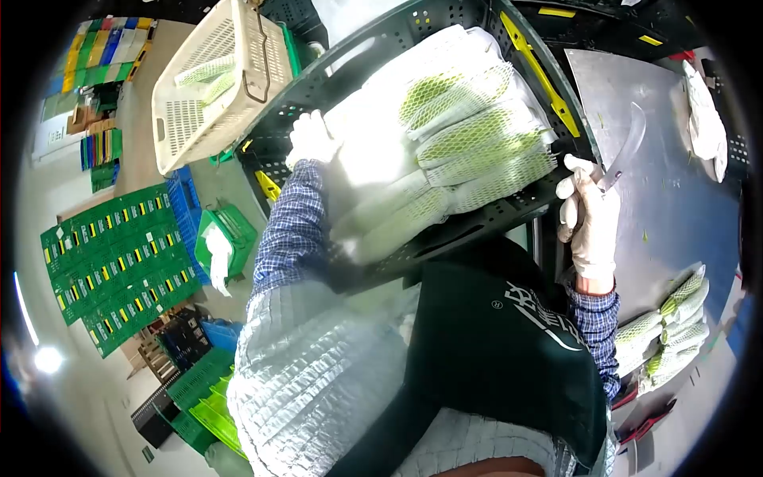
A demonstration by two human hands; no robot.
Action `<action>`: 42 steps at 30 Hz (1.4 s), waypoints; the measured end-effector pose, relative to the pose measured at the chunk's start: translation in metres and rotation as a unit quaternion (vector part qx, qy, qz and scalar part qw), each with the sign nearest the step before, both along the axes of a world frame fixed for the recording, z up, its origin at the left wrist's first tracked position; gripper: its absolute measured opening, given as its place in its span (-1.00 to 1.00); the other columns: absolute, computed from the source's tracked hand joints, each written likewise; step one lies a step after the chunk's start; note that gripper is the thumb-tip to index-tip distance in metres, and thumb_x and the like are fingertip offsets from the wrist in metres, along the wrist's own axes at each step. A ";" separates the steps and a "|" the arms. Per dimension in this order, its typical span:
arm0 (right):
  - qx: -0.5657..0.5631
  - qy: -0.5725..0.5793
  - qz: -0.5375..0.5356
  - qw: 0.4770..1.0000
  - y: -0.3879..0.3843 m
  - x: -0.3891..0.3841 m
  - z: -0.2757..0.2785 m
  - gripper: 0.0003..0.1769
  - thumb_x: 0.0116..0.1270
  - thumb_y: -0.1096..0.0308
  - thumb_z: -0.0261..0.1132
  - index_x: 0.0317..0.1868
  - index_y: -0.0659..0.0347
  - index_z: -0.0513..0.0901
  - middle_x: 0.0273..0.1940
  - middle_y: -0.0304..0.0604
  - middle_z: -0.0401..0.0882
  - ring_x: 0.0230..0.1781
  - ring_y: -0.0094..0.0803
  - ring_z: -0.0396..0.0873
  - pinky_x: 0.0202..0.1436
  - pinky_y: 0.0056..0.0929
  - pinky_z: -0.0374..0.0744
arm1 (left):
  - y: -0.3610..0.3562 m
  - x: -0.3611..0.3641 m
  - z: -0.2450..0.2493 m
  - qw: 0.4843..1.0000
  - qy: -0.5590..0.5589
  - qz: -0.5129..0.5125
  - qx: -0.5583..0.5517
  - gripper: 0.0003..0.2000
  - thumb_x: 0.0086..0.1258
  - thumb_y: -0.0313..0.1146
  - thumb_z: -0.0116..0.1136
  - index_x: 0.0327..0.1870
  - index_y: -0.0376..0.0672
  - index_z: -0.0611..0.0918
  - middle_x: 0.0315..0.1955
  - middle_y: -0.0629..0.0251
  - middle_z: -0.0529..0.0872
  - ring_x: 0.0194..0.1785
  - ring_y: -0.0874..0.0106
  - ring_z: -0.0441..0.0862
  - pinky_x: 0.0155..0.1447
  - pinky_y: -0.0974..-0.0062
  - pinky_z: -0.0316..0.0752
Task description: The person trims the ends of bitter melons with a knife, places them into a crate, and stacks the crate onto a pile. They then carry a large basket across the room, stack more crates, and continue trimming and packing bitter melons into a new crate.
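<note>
A dark crate in front of me holds several green-and-white vegetables in white mesh sleeves. My left hand, in a white glove, rests at the crate's left side, beside the wrapped vegetables; its fingers are partly lost in glare. On the right, my gloved right hand is closed around the handle of a curved knife, whose blade points up over the metal table. This hand is just outside the crate's right corner.
A cream basket with wrapped vegetables stands at the upper left. Below it is a green bin. More wrapped vegetables lie at the lower right, and a white glove-like item at the upper right. Green crates stand at the left.
</note>
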State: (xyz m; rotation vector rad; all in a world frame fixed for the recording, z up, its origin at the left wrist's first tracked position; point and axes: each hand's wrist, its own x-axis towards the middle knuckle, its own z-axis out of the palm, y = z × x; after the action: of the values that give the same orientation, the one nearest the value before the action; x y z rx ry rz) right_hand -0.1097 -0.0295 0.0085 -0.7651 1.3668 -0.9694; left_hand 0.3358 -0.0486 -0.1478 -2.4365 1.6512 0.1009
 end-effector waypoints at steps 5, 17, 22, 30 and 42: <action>0.027 0.017 0.031 0.999 0.002 0.011 0.006 -0.69 0.51 0.27 0.16 0.07 0.31 0.62 -0.46 -0.28 0.58 -0.77 -0.72 0.19 -0.76 -0.68 0.17 | 0.031 0.008 -0.004 0.999 0.014 -0.008 0.036 -0.34 0.13 0.04 0.41 0.20 -0.14 0.53 0.17 0.05 0.53 0.25 0.12 0.50 0.26 0.12 0.44; -0.555 0.180 0.251 0.772 -0.026 0.086 0.037 -0.38 0.12 0.37 0.44 0.26 0.09 0.59 -0.34 -0.23 0.68 -0.44 -0.39 0.70 -0.41 -0.51 0.64 | 0.048 -0.158 0.147 0.732 0.626 -0.073 -0.258 -0.34 0.20 0.03 0.40 0.28 -0.15 0.56 0.02 0.23 0.74 0.01 0.28 0.73 0.11 0.39 0.60; -0.671 0.331 0.226 0.624 -0.023 0.072 0.048 -0.58 0.04 0.21 0.44 -0.05 0.10 0.67 -0.42 -0.30 0.53 -0.54 -0.40 0.57 -0.49 -0.42 0.52 | 0.056 -0.179 0.166 0.821 0.474 -0.183 -0.261 -0.41 0.25 -0.05 0.36 0.26 -0.14 0.56 0.02 0.23 0.73 0.05 0.27 0.69 0.13 0.38 0.59; -0.673 0.267 0.204 0.659 0.006 0.058 0.051 -0.74 -0.06 0.31 0.41 -0.39 0.14 0.51 -0.47 -0.26 0.51 -0.58 -0.32 0.52 -0.48 -0.38 0.48 | 0.063 -0.182 0.164 0.701 0.662 0.021 -0.265 -0.49 0.28 -0.35 0.36 0.27 -0.23 0.53 0.07 0.16 0.69 0.11 0.29 0.64 0.19 0.34 0.59; -0.629 0.230 0.228 0.707 0.018 0.036 0.044 -0.76 0.07 0.50 0.40 -0.21 0.20 0.63 -0.41 -0.16 0.66 -0.57 -0.20 0.56 -0.46 -0.33 0.47 | 0.048 -0.175 0.124 0.357 0.895 -0.102 -0.247 -0.17 -0.02 -0.66 0.47 0.40 -0.24 0.40 0.21 0.12 0.60 0.23 0.23 0.58 0.23 0.24 0.62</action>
State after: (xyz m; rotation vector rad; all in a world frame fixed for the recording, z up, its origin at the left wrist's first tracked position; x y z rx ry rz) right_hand -0.0733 -0.0120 0.0520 -2.3900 0.6147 -1.2836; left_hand 0.1604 -0.0001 -0.0238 -1.4172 2.3330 3.6967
